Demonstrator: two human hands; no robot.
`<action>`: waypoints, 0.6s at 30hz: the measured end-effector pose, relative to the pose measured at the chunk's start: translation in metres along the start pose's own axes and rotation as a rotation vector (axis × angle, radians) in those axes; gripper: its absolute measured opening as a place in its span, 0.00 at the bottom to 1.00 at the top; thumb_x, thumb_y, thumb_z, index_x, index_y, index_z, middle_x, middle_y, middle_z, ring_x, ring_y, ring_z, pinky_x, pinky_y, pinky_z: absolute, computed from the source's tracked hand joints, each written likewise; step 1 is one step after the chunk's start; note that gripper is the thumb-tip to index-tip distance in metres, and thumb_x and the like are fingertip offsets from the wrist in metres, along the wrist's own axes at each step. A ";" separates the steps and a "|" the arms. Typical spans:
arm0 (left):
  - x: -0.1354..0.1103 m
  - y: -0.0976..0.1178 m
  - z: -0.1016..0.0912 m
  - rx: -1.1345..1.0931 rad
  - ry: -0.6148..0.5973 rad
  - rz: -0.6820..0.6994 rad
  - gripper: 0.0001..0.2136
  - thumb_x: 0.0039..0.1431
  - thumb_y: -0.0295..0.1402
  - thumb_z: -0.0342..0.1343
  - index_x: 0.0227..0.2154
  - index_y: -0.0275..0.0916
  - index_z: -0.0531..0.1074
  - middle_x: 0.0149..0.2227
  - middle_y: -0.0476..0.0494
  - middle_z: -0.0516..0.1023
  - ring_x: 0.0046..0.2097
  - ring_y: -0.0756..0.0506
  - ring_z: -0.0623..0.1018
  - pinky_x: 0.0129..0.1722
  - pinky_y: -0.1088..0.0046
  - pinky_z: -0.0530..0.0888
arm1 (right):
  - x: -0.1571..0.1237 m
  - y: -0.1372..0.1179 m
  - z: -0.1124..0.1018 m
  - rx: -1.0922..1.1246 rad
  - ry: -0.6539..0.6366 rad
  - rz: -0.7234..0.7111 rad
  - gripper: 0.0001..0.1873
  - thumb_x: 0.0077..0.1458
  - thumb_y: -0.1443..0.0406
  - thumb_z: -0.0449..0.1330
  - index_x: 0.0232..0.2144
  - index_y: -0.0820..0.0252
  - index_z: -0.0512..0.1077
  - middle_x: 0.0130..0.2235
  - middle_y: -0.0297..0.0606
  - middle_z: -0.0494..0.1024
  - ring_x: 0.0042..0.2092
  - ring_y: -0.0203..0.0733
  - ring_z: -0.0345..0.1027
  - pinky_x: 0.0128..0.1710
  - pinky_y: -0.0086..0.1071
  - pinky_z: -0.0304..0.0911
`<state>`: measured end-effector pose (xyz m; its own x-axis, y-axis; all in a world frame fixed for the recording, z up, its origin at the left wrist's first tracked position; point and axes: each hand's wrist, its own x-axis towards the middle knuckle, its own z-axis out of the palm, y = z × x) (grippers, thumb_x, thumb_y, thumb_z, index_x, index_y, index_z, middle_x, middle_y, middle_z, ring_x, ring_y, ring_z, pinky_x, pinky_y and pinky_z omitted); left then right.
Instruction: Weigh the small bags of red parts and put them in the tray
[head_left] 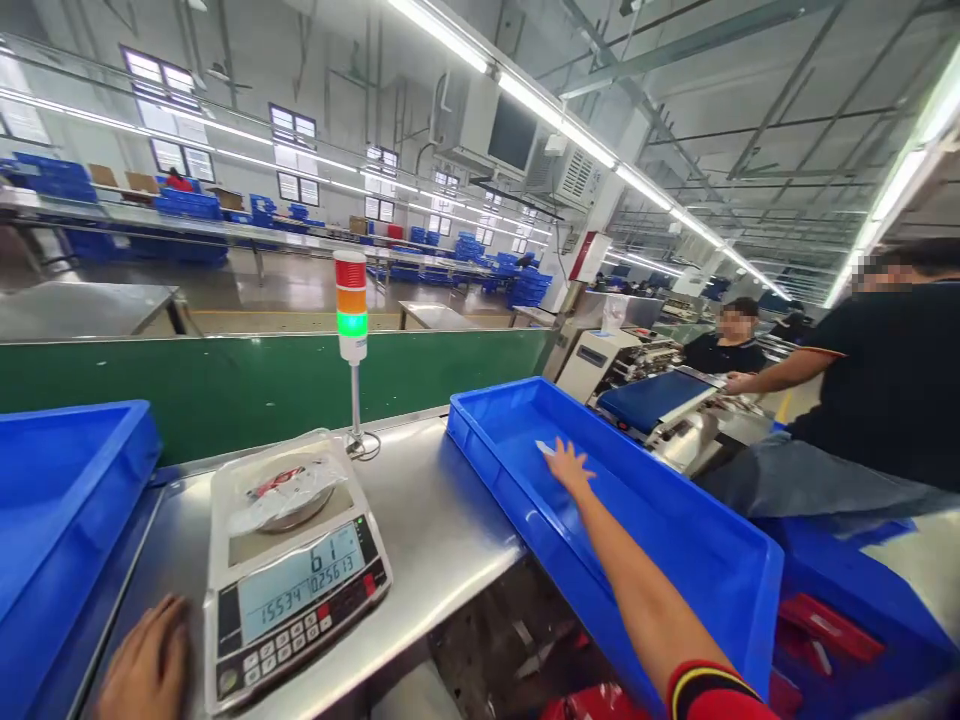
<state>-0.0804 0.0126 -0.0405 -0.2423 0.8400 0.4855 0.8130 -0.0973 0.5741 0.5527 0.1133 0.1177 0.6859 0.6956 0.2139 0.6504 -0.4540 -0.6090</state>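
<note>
My right hand (568, 467) reaches far into a long blue tray (675, 560) at my right, fingers spread, beside a small white piece (545, 447) on the tray floor. My left hand (146, 665) rests flat on the steel bench (427, 520) just left of a counting scale (292, 580). The scale's display reads 61. A clear plastic bag with small parts (281, 488) lies on its round pan.
Another blue tray (60, 490) stands at the far left. A signal tower lit green (352, 320) rises behind the scale, before a green conveyor wall (262, 385). Two other people (877, 400) work at machines on the right. Blue and red crates (840, 625) sit low right.
</note>
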 end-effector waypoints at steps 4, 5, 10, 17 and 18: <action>0.015 0.069 -0.048 -0.098 0.242 -0.184 0.24 0.64 0.51 0.42 0.62 0.64 0.64 0.59 0.53 0.74 0.59 0.30 0.74 0.62 0.41 0.70 | -0.009 0.062 -0.001 -0.036 -0.077 0.011 0.15 0.49 0.60 0.58 0.37 0.62 0.77 0.50 0.64 0.77 0.53 0.70 0.72 0.50 0.69 0.63; 0.021 0.088 -0.061 -0.080 0.275 -0.201 0.24 0.66 0.51 0.42 0.61 0.55 0.68 0.57 0.45 0.75 0.59 0.30 0.74 0.62 0.42 0.70 | -0.005 0.070 -0.001 -0.042 -0.090 0.000 0.13 0.46 0.61 0.59 0.33 0.61 0.77 0.46 0.63 0.78 0.51 0.71 0.74 0.49 0.67 0.65; 0.053 0.170 -0.088 -0.017 0.345 0.089 0.18 0.71 0.43 0.44 0.54 0.41 0.71 0.55 0.37 0.76 0.58 0.36 0.74 0.62 0.51 0.71 | 0.023 0.073 0.006 -0.040 -0.072 -0.012 0.07 0.45 0.62 0.56 0.26 0.52 0.75 0.30 0.52 0.79 0.43 0.70 0.77 0.45 0.62 0.69; 0.080 0.206 -0.029 0.032 -0.036 0.380 0.12 0.64 0.27 0.49 0.47 0.40 0.73 0.58 0.39 0.74 0.63 0.36 0.69 0.64 0.49 0.69 | 0.007 -0.016 0.010 0.434 -0.018 -0.177 0.29 0.48 0.52 0.59 0.49 0.63 0.75 0.45 0.55 0.82 0.47 0.61 0.77 0.54 0.52 0.68; 0.085 0.206 -0.023 0.005 -0.024 0.347 0.10 0.64 0.26 0.49 0.42 0.40 0.74 0.55 0.38 0.76 0.62 0.36 0.70 0.63 0.50 0.70 | -0.006 -0.039 0.008 0.577 -0.074 -0.248 0.32 0.47 0.50 0.61 0.50 0.63 0.75 0.47 0.54 0.81 0.48 0.60 0.77 0.53 0.51 0.69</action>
<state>0.0543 0.0517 0.1344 0.0612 0.7696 0.6356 0.8475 -0.3764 0.3742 0.5206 0.1307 0.1339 0.4997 0.7877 0.3604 0.4921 0.0843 -0.8665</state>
